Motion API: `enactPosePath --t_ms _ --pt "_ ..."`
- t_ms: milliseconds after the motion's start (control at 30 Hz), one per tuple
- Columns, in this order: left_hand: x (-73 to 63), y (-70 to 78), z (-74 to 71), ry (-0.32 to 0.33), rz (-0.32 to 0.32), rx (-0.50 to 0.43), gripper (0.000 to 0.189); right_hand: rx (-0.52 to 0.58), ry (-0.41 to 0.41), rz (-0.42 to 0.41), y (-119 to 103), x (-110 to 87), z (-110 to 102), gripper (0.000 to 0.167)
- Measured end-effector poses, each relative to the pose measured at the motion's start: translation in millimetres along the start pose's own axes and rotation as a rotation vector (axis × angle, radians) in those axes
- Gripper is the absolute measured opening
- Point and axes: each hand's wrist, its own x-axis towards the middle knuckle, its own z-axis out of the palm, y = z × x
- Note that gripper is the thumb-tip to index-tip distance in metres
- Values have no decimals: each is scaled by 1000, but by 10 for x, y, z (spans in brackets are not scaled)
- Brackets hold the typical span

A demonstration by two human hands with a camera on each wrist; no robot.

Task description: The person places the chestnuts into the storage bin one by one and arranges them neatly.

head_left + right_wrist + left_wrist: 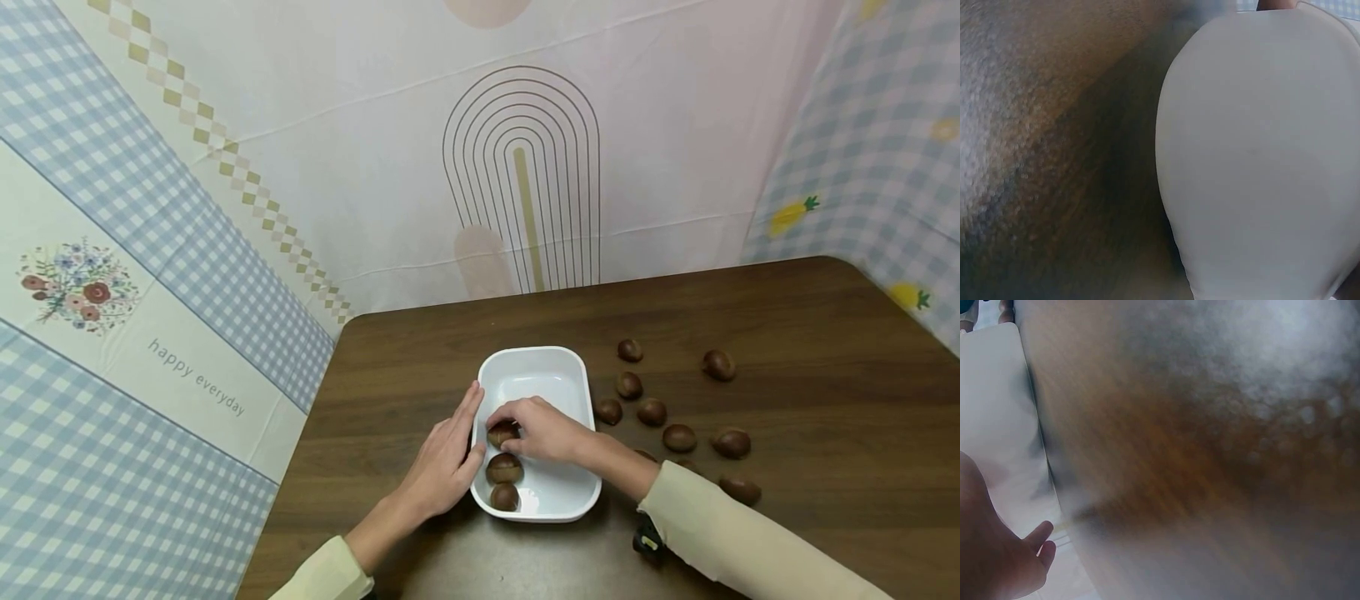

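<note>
A white rectangular dish (534, 364) sits on the brown table in the head view. Along its left wall lies my left hand (441, 467), fingers straight and touching the rim. My right hand (550, 430) reaches in over the right side and pinches a chestnut (503, 434) between thumb and fingers near the left wall. Below it in the dish, a second chestnut (504, 468) and a third chestnut (505, 497) form a row toward the front left corner. Part of the left hand (1000, 550) shows in the left wrist view. The right wrist view hides the right hand's fingers.
Several loose chestnuts lie on the table (420, 367) right of the dish, including one chestnut (719, 365) farther back and another chestnut (740, 490) near the right sleeve (735, 529). Some are partly covered by the right forearm. Patterned cloth (360, 167) hangs behind the table.
</note>
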Motion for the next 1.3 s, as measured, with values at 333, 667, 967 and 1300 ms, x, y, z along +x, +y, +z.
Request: enactPosePath --t_ms 333,667,967,1300 --pt "-7 4 -2 -5 -8 0 74 15 -7 7 14 -3 19 30" --pt "-8 5 22 27 4 11 73 55 -13 35 -28 -13 19 25" --pt "-9 7 -2 5 -6 4 73 12 76 54 -113 -9 -203 32" --pt "-8 20 0 4 -15 -10 73 42 264 39 -80 -92 -710 36"
